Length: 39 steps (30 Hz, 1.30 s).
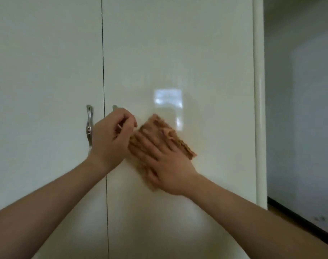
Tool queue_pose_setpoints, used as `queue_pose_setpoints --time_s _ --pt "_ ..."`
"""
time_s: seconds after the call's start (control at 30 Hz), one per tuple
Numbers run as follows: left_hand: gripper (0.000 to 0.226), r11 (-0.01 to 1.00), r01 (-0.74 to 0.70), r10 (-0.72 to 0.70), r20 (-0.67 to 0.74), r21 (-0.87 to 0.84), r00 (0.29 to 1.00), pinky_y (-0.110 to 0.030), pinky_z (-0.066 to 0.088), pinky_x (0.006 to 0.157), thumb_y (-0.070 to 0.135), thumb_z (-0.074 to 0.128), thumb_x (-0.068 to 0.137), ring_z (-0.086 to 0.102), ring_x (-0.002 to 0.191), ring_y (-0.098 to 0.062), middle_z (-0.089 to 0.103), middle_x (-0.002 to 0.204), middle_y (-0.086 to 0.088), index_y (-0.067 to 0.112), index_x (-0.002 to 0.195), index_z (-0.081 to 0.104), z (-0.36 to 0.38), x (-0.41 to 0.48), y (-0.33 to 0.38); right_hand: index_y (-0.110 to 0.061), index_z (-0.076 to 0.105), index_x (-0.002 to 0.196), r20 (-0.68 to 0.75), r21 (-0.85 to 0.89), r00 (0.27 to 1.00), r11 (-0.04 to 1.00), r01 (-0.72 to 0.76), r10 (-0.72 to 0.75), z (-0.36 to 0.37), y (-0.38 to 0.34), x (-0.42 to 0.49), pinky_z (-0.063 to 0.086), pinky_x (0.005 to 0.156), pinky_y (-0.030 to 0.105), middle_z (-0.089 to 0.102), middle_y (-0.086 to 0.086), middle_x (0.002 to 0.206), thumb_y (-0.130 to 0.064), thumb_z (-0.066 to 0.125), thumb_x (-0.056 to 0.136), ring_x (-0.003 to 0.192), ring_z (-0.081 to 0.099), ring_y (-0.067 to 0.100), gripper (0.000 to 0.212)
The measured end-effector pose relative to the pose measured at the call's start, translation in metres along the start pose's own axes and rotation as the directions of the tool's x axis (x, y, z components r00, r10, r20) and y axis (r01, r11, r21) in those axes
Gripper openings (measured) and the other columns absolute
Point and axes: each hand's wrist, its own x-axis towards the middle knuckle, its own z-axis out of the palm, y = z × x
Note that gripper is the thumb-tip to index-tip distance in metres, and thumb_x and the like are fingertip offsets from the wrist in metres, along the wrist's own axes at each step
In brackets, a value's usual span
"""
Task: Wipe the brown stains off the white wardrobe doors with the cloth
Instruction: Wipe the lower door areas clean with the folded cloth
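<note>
Two bare forearms (47, 212) reach up to glossy white wardrobe doors (178, 53).
Right hand (167, 169) presses flat, fingers straight, on a tan ribbed cloth (167, 128) right of the curved silver metal handle (89, 128); left hand (109, 141) sits between them, fingers curled; whether it holds anything I cannot tell.

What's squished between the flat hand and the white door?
The orange-brown cloth, pressed flat by the right hand against the right door, seen in the head view.
</note>
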Motion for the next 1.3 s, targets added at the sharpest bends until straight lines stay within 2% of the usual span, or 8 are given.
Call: queue_pose_setpoints --time_s 0.13,0.27,0.37,0.47,0.6,0.73,1.0,1.3 --pt "0.015 0.998 -0.015 0.004 0.181 0.064 0.983 -0.011 0.038 0.06 0.024 0.049 0.092 0.055 0.07 -0.006 0.059 0.075 0.011 0.016 0.088 0.061 0.03 0.004 0.014 -0.031 0.028 0.164 0.207 0.035 0.936 0.958 0.286 -0.287 -0.029 0.062 -0.078 0.034 0.114 0.034 0.015 -0.004 0.174 -0.042 0.051 0.101 0.157 0.025 0.015 0.068" --pt "0.016 0.997 -0.062 0.052 0.168 0.055 0.984 -0.012 0.041 0.06 0.024 0.05 0.092 0.057 0.075 -0.008 0.06 0.078 0.012 0.014 0.09 0.061 0.052 0.008 0.038 -0.021 0.026 0.165 0.015 -0.127 0.996 0.988 -0.082 0.084 -0.083 0.167 -0.045 0.015 0.129 0.048 0.013 0.008 0.174 -0.033 0.047 0.103 0.162 0.009 0.025 0.066" --pt "0.009 0.999 -0.017 0.013 0.129 0.033 0.992 -0.009 0.041 0.06 0.012 0.053 0.092 0.057 0.072 -0.002 0.061 0.077 0.012 0.013 0.088 0.061 0.055 -0.002 0.052 -0.016 0.024 0.165 -0.065 -0.134 0.961 0.952 -0.275 0.269 -0.073 0.157 -0.071 0.015 0.128 0.057 0.013 0.011 0.174 -0.029 0.045 0.104 0.162 0.008 0.029 0.066" --pt "0.009 0.999 0.03 -0.037 0.209 0.037 0.977 -0.008 0.04 0.061 0.017 0.053 0.091 0.056 0.072 -0.004 0.06 0.075 0.012 0.02 0.086 0.06 0.062 -0.019 0.051 -0.025 0.014 0.167 0.213 -0.113 0.976 0.994 -0.011 0.035 -0.043 0.104 -0.167 0.019 0.127 0.061 0.001 0.005 0.176 -0.041 0.042 0.105 0.162 0.007 0.028 0.07" --pt "0.013 1.0 0.004 -0.013 0.318 0.027 0.948 -0.017 0.041 0.06 0.038 0.048 0.089 0.056 0.068 -0.013 0.06 0.085 0.014 0.03 0.086 0.057 0.083 -0.024 0.045 -0.035 0.01 0.166 0.418 -0.03 0.871 0.954 0.299 -0.26 -0.056 0.116 -0.207 0.048 0.108 0.037 0.001 -0.004 0.176 -0.05 0.045 0.103 0.14 0.052 0.016 0.074" --pt "0.018 0.999 -0.031 0.042 0.268 -0.044 0.963 -0.023 0.044 0.06 0.035 0.047 0.089 0.057 0.07 -0.015 0.06 0.077 0.009 0.023 0.086 0.06 0.092 -0.012 0.055 -0.024 0.02 0.166 0.143 -0.144 0.984 0.986 -0.084 0.104 -0.09 0.18 -0.125 0.01 0.131 0.047 0.009 0.005 0.175 -0.043 0.037 0.105 0.162 0.01 0.024 0.066" --pt "0.013 0.996 -0.02 0.036 0.187 -0.085 0.982 -0.017 0.036 0.057 0.032 0.048 0.089 0.051 0.065 -0.017 0.057 0.071 0.003 0.026 0.085 0.059 0.111 0.014 0.059 -0.021 0.009 0.167 -0.202 -0.073 0.78 0.785 -0.615 0.592 -0.092 0.191 -0.026 -0.002 0.131 0.041 0.002 0.006 0.175 -0.037 0.029 0.107 0.162 -0.002 0.019 0.066" --pt "0.009 0.987 -0.013 0.058 0.286 -0.159 0.957 -0.012 0.036 0.055 0.018 0.055 0.091 0.049 0.061 -0.013 0.052 0.066 0.009 0.023 0.086 0.058 0.135 -0.05 0.058 -0.024 0.007 0.167 0.103 -0.05 0.804 0.81 -0.584 0.586 -0.012 0.038 -0.243 0.025 0.124 0.055 -0.001 0.003 0.176 -0.047 0.02 0.109 0.162 0.004 0.026 0.064"
